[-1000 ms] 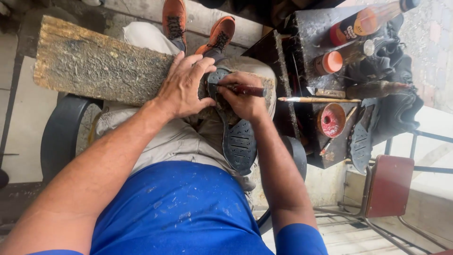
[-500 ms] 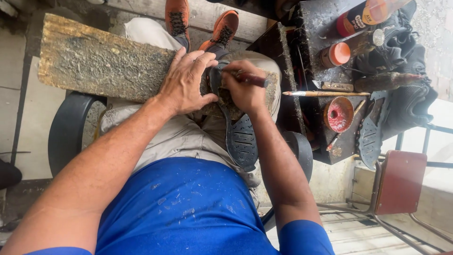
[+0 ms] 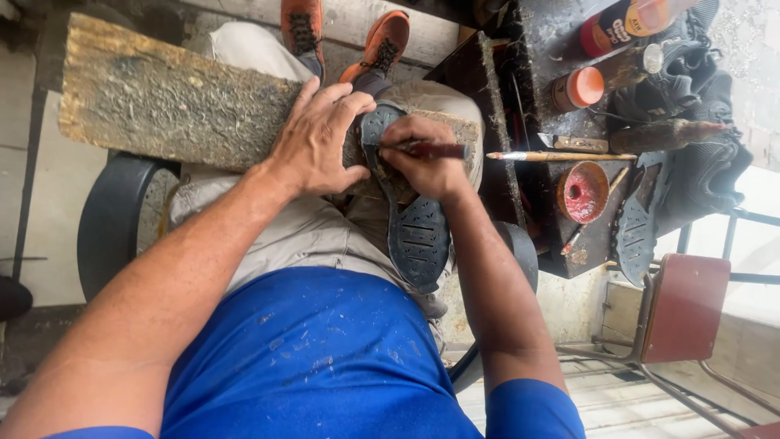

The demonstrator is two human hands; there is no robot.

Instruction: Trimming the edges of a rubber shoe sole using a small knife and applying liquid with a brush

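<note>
Nearest to you is your blue shirt (image 3: pixel 325 366), flecked with pale spots, and below it your beige trousers (image 3: pixel 317 236). Across your lap lies a rough, scarred wooden board (image 3: pixel 162 102), and on it rests a dark shoe sole (image 3: pixel 414 219), tread side up, its heel end hanging over the board toward you. Your left hand (image 3: pixel 321 142) lies flat with fingers spread, pressing on the board and the toe end of the sole. Your right hand (image 3: pixel 426 162) is closed around a dark red-handled tool (image 3: pixel 439 149), which lies sideways across the sole; its working tip is hidden under your fingers. Beyond the board, your orange shoes (image 3: pixel 345 36) point away from you. To your right stands a dark, stained work stand (image 3: pixel 561 49) holding a thin brush (image 3: pixel 561 156), a red round tin (image 3: pixel 582 192), an orange-capped bottle (image 3: pixel 605 81) and another black sole (image 3: pixel 638 228). A red chair (image 3: pixel 682 309) stands beside the stand.
</note>
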